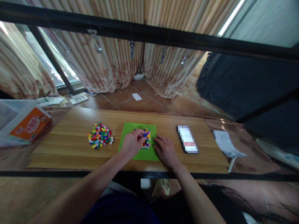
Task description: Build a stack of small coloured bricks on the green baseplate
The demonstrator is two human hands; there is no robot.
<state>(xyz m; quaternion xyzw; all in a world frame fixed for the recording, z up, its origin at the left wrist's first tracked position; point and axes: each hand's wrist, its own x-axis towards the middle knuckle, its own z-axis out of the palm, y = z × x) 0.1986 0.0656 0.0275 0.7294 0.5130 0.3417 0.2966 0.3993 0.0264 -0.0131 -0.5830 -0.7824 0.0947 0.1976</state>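
A green studded baseplate (128, 128) lies on the wooden board in front of me. On it sits a block of small multicoloured toy bricks (146, 143), partly hidden by my left hand. My left hand (133, 142) is over the left side of these bricks, thumb and fingertips pinched together at their top. Some blue shows right at the fingertips, but whether it is a held brick or part of the block I cannot tell. My right hand (166, 151) rests flat at the baseplate's right edge, fingers stretched and apart, holding nothing.
A loose pile of small coloured bricks (100, 136) lies left of the baseplate on the wooden board (70, 149). A phone (187, 139) lies to the right. White paper (225, 143) is further right; a clear plastic bin (14, 113) with an orange label stands far left.
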